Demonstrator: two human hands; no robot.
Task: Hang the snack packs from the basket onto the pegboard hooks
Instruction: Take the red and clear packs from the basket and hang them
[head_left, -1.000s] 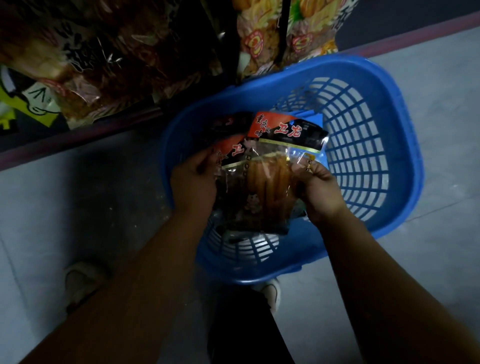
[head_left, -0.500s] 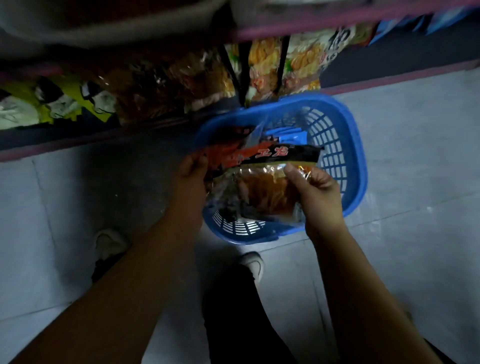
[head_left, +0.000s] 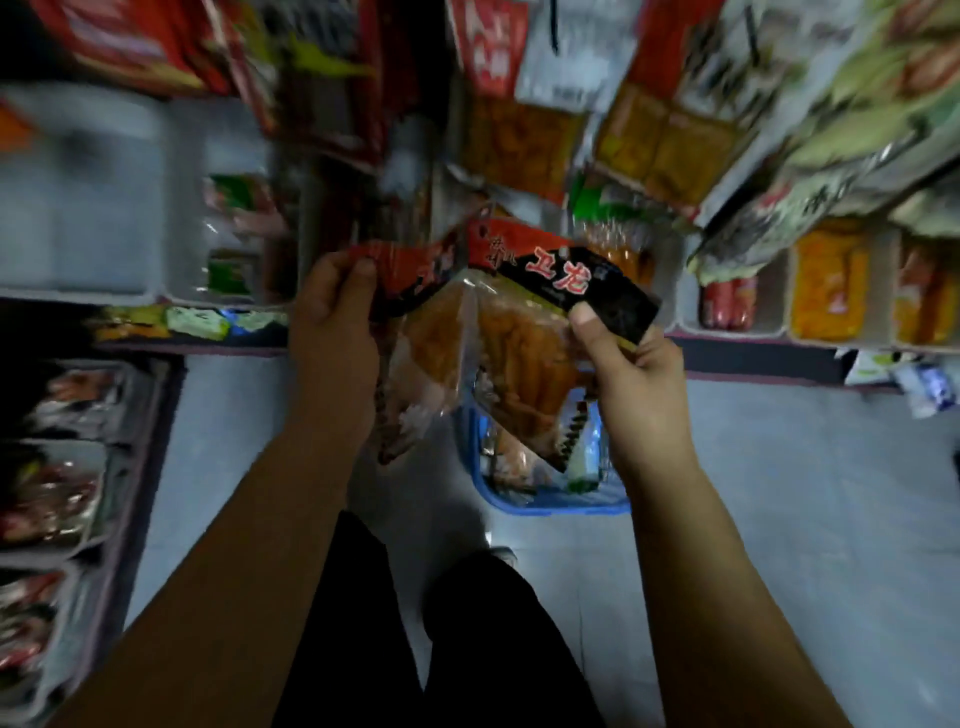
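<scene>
While both hands lift packs above the basket (head_left: 558, 501), left hand (head_left: 332, 327) pinches one pack (head_left: 415, 270) by its header; right hand (head_left: 636, 384) grips the other pack (head_left: 524, 358) likewise, likely keeping hang holes free for hooks.

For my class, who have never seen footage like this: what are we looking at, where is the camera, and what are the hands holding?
The camera sits on a person's head, looking forward and down, so you see their own arms. The left hand pinches the red top of one snack pack. The right hand grips the black header of a second pack. Below them a blue basket stands on the pale floor. Ahead are blurred shelves with hanging packets.
</scene>
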